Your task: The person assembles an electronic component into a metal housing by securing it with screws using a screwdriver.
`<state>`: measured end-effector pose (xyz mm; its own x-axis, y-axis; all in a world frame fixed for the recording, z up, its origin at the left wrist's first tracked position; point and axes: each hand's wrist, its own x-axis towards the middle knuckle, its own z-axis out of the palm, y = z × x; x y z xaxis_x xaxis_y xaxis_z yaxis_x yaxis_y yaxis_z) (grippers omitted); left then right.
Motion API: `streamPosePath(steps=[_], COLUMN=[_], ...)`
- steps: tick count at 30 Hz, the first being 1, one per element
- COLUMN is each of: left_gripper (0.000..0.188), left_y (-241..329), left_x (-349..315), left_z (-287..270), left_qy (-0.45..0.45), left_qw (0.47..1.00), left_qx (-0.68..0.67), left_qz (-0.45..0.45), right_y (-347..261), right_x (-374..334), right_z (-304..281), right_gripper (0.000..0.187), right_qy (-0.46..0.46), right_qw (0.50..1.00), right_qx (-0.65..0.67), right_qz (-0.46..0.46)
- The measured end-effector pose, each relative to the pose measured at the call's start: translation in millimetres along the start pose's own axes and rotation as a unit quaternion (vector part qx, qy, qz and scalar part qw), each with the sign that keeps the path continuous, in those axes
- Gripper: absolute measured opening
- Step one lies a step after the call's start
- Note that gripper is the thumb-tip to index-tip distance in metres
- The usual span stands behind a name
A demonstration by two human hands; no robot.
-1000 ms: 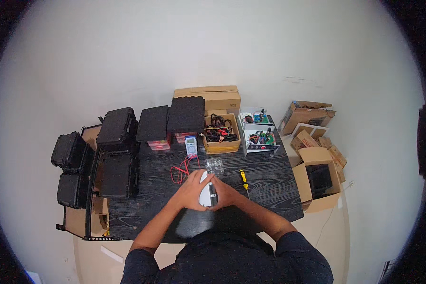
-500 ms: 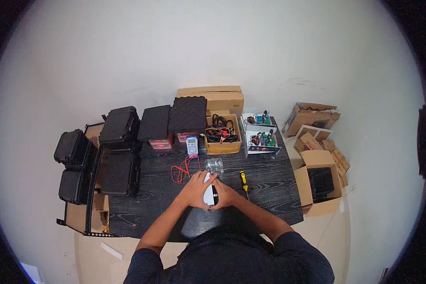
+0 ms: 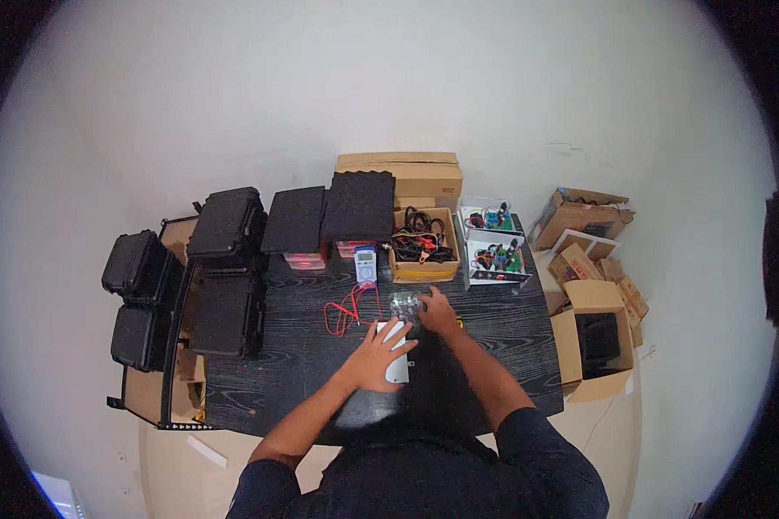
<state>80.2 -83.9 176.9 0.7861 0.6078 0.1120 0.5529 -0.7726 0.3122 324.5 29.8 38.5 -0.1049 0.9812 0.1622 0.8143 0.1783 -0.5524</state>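
Observation:
My left hand lies with its fingers spread on a white, flat rectangular case, pressing it against the table. A small light tab sticks out at the case's right side. Farther right, my right hand reaches forward, with fingers stretched and touching the edge of a clear plastic tray or bag of small parts. Whether a part lies between the fingertips is too small to see. A yellow screwdriver is mostly hidden by my right forearm.
On the black table lie a blue-grey multimeter and red test leads. Behind stand a cardboard box of cables and open white cases with circuit boards. Black hard cases line the left; cardboard boxes stand right.
My right hand has left the white case and moved forward and right to the clear tray or bag. My left hand has flattened over the case. The whole view has shifted slightly.

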Motion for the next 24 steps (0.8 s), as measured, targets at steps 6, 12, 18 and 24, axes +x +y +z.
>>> streamPosePath(steps=[6,12,18,24], left_gripper=[0.102,0.102,0.102,0.103], left_y=[-2.3,-11.0,-13.6,-17.4], left_x=[2.2,-7.0,-8.0,-15.4], left_z=[-4.6,-4.0,-5.9,-1.5], left_qy=[-0.015,0.000,0.006,0.015], left_qw=[0.999,0.998,0.997,0.998], left_qx=[-0.029,-0.055,-0.071,-0.069], left_qz=[0.000,0.002,0.011,-0.001], right_y=[10.9,-8.5,1.1,-21.8], right_x=[30.2,41.1,42.8,38.0], right_z=[32.3,42.2,55.4,50.7], right_gripper=[0.022,0.016,0.017,0.019], right_qy=[-0.073,-0.111,-0.073,-0.046], right_qw=[0.979,0.967,0.969,0.980], right_qx=[-0.189,-0.216,-0.224,-0.182], right_qz=[0.034,0.070,0.070,0.074])
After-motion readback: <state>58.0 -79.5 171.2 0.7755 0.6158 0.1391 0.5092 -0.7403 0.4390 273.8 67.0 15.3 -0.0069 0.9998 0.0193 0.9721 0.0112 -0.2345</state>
